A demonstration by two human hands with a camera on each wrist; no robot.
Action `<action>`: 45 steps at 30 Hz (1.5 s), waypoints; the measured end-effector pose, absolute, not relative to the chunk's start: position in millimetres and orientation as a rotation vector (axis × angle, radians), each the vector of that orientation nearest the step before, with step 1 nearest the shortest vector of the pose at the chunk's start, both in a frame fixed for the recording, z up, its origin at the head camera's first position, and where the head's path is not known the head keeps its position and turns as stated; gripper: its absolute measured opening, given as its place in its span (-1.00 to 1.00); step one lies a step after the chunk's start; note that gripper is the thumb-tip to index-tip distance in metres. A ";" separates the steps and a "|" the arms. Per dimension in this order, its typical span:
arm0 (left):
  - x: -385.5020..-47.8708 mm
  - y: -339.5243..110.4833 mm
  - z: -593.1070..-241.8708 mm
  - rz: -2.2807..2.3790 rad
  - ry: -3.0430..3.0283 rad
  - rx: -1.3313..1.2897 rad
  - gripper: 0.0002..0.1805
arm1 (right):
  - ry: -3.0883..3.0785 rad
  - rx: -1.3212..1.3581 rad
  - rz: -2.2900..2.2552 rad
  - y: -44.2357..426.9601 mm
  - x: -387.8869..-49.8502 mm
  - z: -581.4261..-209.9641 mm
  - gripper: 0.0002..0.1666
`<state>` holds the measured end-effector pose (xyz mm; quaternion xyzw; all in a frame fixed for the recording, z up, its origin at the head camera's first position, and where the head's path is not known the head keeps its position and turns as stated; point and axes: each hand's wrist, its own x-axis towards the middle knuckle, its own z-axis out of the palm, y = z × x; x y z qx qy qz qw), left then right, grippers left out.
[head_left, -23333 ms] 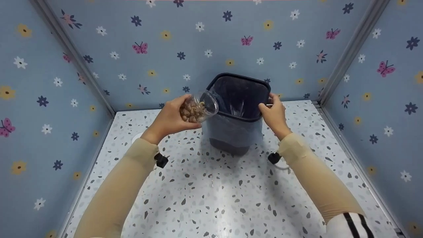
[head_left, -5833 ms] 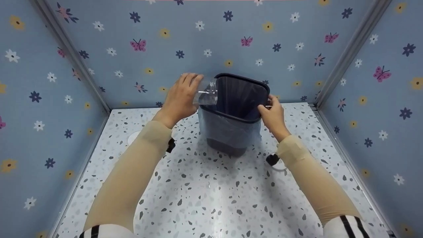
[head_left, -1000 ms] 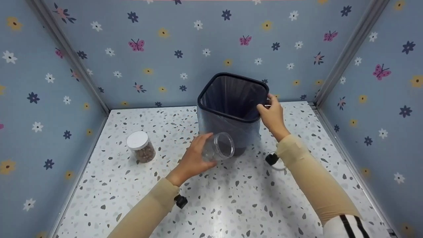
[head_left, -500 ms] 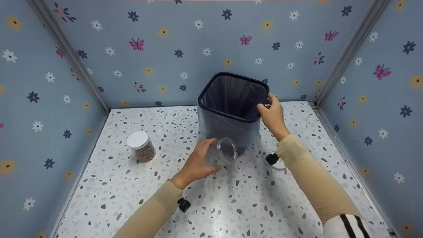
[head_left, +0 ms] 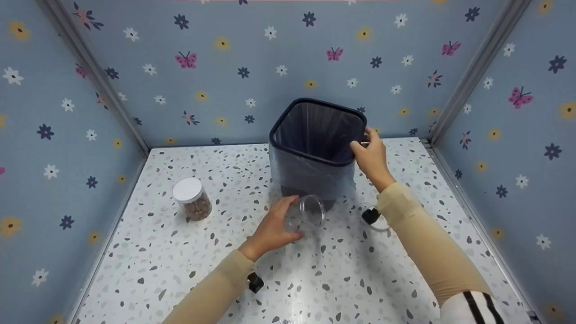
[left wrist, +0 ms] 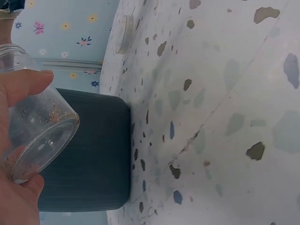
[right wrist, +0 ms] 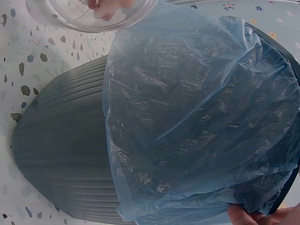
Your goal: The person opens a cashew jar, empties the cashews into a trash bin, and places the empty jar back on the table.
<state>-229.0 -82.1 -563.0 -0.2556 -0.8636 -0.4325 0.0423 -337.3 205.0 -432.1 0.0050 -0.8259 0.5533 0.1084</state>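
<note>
My left hand [head_left: 275,225] grips a clear plastic jar [head_left: 310,212], lidless and tilted with its mouth to the right, low in front of the trash bin. In the left wrist view a few brown crumbs cling inside the jar [left wrist: 44,119]. My right hand [head_left: 371,155] pinches the right rim of the dark trash bin [head_left: 310,182]. A thin bluish bag [right wrist: 192,112] lines the bin and hangs over its outside. How deep the bin's contents lie cannot be seen.
A second jar [head_left: 192,200] with a white lid and brown contents stands upright at the left. A white lid [left wrist: 124,33] lies on the speckled tabletop [head_left: 180,270], partly behind my right wrist in the head view. Flower-patterned walls [head_left: 243,54] enclose three sides.
Brown pieces filled the held jar 23 seconds ago; later it was tipped at the bin's mouth, looking emptied. Over the last second my left hand has lowered it slightly rightward. The right hand stays put.
</note>
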 end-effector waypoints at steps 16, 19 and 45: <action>-227.4 -67.5 -588.0 -1.513 -2.761 -0.686 0.15 | -2.432 -0.005 1.656 206.1 -337.2 -432.7 -0.13; -227.4 -65.8 -590.8 -1.515 -2.756 -0.712 0.15 | -2.434 -0.006 1.652 205.6 -337.0 -432.3 -0.14; -234.0 -47.5 -615.3 -1.614 -2.782 -0.690 0.11 | -2.440 -0.018 1.661 204.4 -336.8 -431.1 -0.14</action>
